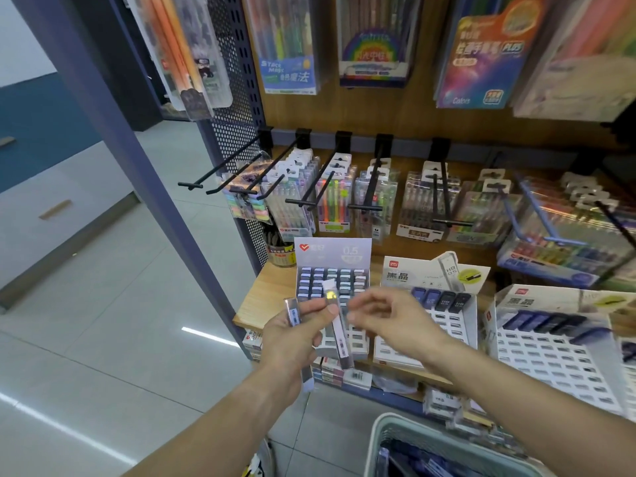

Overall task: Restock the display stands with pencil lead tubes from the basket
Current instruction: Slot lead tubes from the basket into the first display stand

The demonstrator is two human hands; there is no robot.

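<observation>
The left hand (296, 333) grips several clear plastic pencil lead tubes (335, 325) before the grey cardboard display stand (332, 270), while the right hand (385, 316), fingers loosely curled, holds nothing.

Two clear lead tubes sit in the left hand (296, 339): one tube (339, 333) with a white cap stands nearly upright, a second tube (292, 313) is tilted at its left. Behind, the grey stand (332, 256) is nearly full; two white stands (433, 325) (557, 352) hold one top row of dark tubes each. The basket (389, 432) lies below.
</observation>
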